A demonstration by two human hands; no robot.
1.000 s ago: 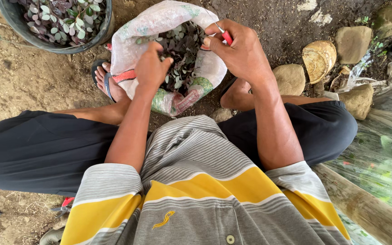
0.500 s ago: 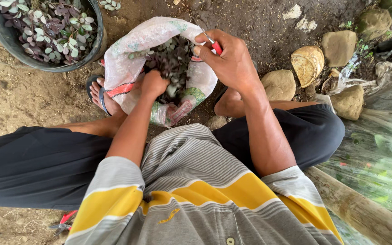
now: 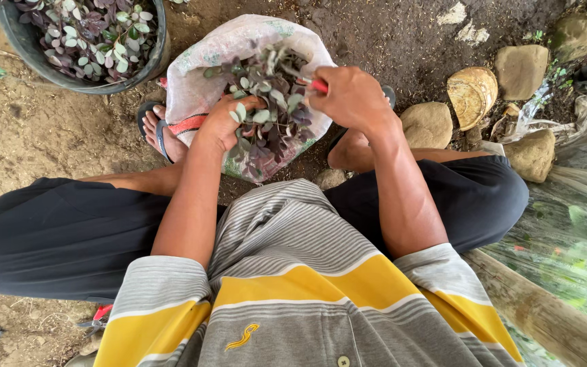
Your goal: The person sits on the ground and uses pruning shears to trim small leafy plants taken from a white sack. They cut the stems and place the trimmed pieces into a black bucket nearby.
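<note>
The red-handled tool (image 3: 318,85) shows only a sliver of red past the right hand (image 3: 351,100); its working end is buried among the leafy cuttings (image 3: 270,112), so its kind cannot be told. The fingertips of the left hand (image 3: 224,124) sink into the same leaves. The black tub (image 3: 161,44) is cut off by the top edge. The white sack (image 3: 202,75) hides most of the sandalled foot (image 3: 161,132). At lower left, a small red object (image 3: 101,314) is too small to identify.

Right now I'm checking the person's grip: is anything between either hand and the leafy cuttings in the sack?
Nothing visible. The left hand grips the cuttings directly over the sack. The right hand holds a red-handled tool right against the stems.
</note>
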